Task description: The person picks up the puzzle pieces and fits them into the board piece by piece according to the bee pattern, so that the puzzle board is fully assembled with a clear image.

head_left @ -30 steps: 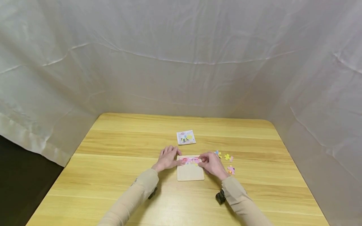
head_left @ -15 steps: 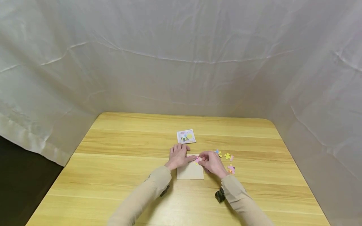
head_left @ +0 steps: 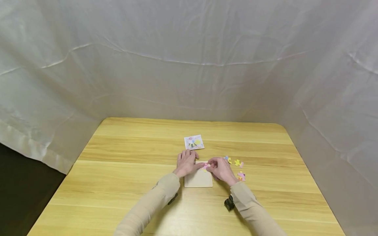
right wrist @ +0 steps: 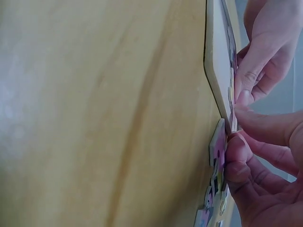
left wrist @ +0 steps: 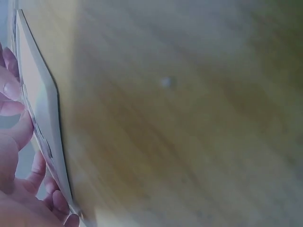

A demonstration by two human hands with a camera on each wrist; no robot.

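A small square picture card (head_left: 194,142) lies on the pale wooden table (head_left: 118,170) just beyond the hands, and loose pink and yellow puzzle pieces (head_left: 240,170) are scattered to the right. The square pale wooden puzzle tray (head_left: 198,180) sits between both hands, its far edge hidden by them. The left hand (head_left: 186,162) rests on that far edge, fingers fairly straight. The right hand (head_left: 220,169) seems to pinch a small pink puzzle piece (head_left: 205,166) at the tray's far edge, fingers curled.
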